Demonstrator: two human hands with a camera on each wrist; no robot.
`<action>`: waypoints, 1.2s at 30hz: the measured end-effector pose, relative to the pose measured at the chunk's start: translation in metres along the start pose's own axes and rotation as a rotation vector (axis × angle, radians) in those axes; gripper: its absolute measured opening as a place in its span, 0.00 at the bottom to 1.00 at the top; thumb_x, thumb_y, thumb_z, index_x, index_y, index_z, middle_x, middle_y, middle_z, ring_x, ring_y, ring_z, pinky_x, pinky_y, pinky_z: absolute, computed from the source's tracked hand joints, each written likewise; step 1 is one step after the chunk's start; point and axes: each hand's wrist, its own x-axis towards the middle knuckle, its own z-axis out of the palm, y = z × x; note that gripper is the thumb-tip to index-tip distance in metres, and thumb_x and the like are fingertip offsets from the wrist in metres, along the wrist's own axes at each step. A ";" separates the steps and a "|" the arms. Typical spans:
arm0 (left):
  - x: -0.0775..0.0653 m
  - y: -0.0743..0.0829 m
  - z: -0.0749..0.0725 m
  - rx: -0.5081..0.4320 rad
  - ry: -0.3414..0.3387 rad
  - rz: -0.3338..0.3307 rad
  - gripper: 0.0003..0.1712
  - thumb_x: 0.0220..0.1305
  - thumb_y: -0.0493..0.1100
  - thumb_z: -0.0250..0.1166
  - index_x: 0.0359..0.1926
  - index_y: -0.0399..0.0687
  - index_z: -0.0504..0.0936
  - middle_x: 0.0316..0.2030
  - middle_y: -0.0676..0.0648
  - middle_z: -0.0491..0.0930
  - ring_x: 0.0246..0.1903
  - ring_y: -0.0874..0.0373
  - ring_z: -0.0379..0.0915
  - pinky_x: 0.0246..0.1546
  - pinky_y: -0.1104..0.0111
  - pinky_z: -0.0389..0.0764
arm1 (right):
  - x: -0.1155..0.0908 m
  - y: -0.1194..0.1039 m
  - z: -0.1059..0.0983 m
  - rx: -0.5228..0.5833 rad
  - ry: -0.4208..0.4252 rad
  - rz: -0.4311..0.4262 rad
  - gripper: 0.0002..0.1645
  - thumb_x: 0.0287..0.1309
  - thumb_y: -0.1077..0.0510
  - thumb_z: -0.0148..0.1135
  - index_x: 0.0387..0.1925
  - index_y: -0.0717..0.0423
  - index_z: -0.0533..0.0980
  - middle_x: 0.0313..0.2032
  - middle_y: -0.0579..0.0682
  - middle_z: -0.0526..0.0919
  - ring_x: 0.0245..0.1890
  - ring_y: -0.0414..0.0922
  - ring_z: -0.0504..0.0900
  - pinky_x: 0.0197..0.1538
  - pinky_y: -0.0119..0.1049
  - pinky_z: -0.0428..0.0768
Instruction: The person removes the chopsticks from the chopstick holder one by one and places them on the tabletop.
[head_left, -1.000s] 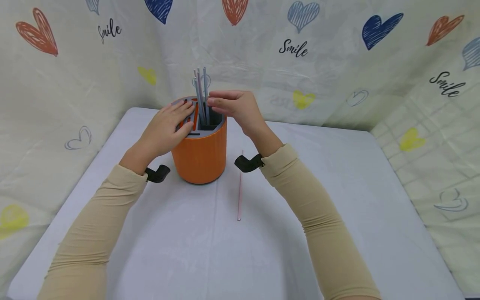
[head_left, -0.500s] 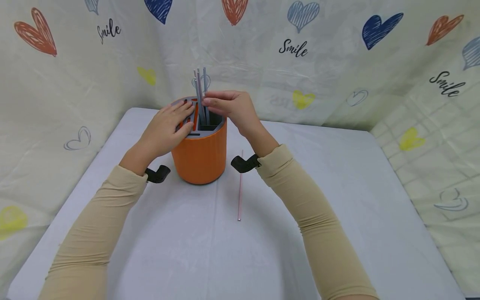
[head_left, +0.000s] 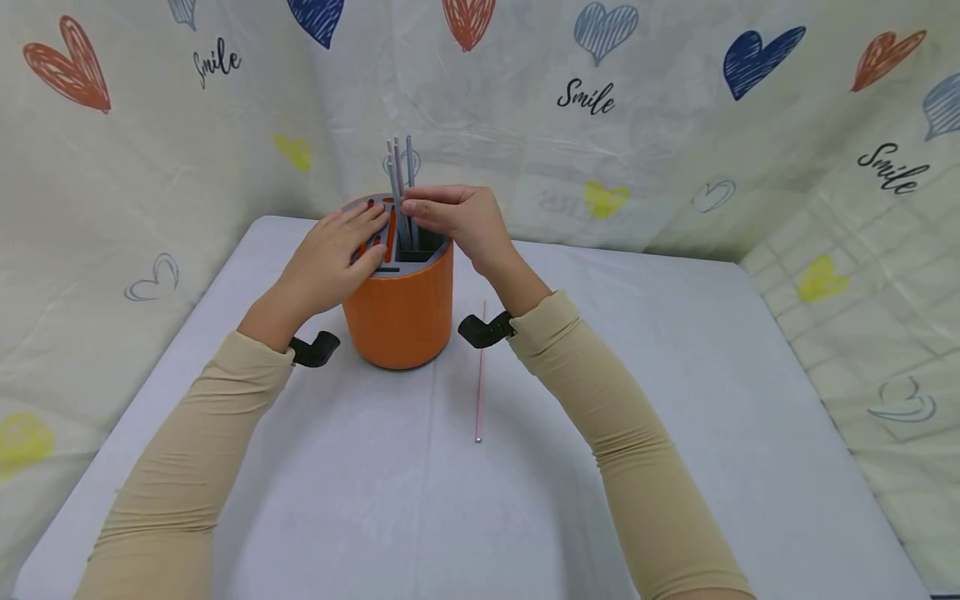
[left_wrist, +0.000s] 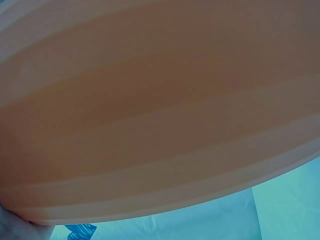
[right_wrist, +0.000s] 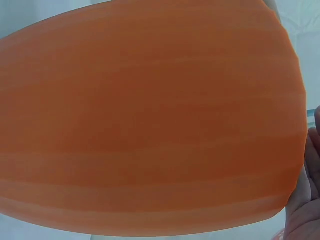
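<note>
In the head view an orange round utensil holder (head_left: 397, 325) with a grey slotted top (head_left: 420, 265) stands upright on the table. Several thin grey and pinkish chopsticks (head_left: 397, 171) rise from its large dark compartment. My left hand (head_left: 318, 258) lies over the left part of the top, fingers spread out. Thumb and fingers of my right hand (head_left: 461, 221) pinch at the rightmost chopstick (head_left: 409, 162), just above the rim; its lower end is hidden inside. Both wrist views are mostly filled by the holder's orange wall (right_wrist: 150, 115), with only edges of the hands visible.
A single pink chopstick (head_left: 480, 392) lies on the white table (head_left: 360, 500), right of the holder and partly beneath the right wrist's black camera mount (head_left: 485, 331). Behind the table hangs a pale curtain (head_left: 510, 133) printed with hearts.
My right hand has shifted slightly left, its fingertips coming from the right side of the chopsticks to overlap them. The left hand, holder and chopsticks stay in place.
</note>
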 end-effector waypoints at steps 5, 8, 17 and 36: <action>0.000 0.000 0.000 0.000 -0.001 0.003 0.33 0.76 0.50 0.44 0.76 0.41 0.59 0.76 0.41 0.57 0.78 0.45 0.44 0.80 0.50 0.44 | 0.002 0.001 0.000 -0.028 -0.009 -0.006 0.17 0.57 0.63 0.70 0.49 0.66 0.84 0.46 0.55 0.89 0.49 0.44 0.88 0.55 0.35 0.85; 0.000 -0.001 0.000 0.000 0.001 0.003 0.33 0.76 0.50 0.44 0.76 0.41 0.59 0.76 0.41 0.57 0.78 0.45 0.45 0.80 0.49 0.44 | 0.003 0.002 0.001 -0.075 -0.024 -0.012 0.18 0.58 0.62 0.69 0.50 0.65 0.84 0.48 0.56 0.88 0.50 0.44 0.87 0.56 0.35 0.84; 0.000 -0.001 0.000 0.004 0.010 0.011 0.33 0.76 0.50 0.44 0.76 0.42 0.59 0.76 0.41 0.57 0.78 0.45 0.45 0.80 0.50 0.44 | 0.007 0.003 0.006 -0.222 -0.023 -0.004 0.19 0.57 0.58 0.71 0.50 0.60 0.84 0.51 0.56 0.87 0.52 0.43 0.86 0.55 0.33 0.84; 0.000 -0.001 0.001 0.001 0.004 0.006 0.33 0.76 0.50 0.45 0.75 0.41 0.59 0.76 0.41 0.57 0.78 0.45 0.44 0.80 0.51 0.44 | 0.001 -0.058 0.002 0.007 0.037 -0.200 0.14 0.58 0.66 0.67 0.46 0.70 0.84 0.36 0.52 0.90 0.41 0.44 0.90 0.53 0.38 0.86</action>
